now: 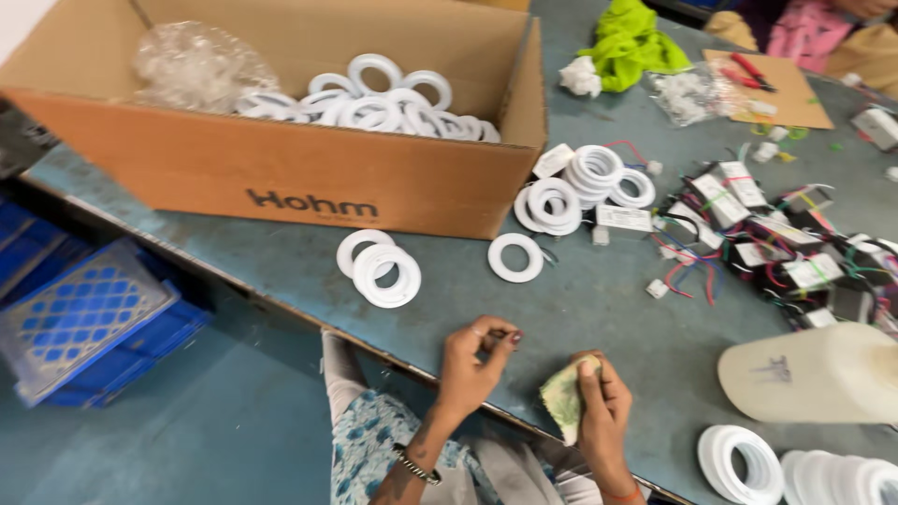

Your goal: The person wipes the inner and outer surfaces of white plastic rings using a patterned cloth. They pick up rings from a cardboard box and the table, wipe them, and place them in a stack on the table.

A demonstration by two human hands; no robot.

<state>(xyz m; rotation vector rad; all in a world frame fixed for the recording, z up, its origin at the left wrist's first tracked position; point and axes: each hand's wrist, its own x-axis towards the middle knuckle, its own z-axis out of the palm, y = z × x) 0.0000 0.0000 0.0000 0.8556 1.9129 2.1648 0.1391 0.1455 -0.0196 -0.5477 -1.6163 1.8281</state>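
Where teal worktable (pixel 580 309) ends, blue crates (pixel 84 323) sit on floor.

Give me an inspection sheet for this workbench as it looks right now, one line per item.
Surface: blue-grey table, worn.
Job's things: folded greenish paper in right hand; left hand pinched, contents too small to tell.
Clutter: loose white rings, stacked rings, white plastic jug, green cloth.
Grippers: both hands bare, at table edge.
Cables: small wired modules with red and green wires, tangled.
Surroundings: cardboard box of rings, blue crate, another person's sleeve.
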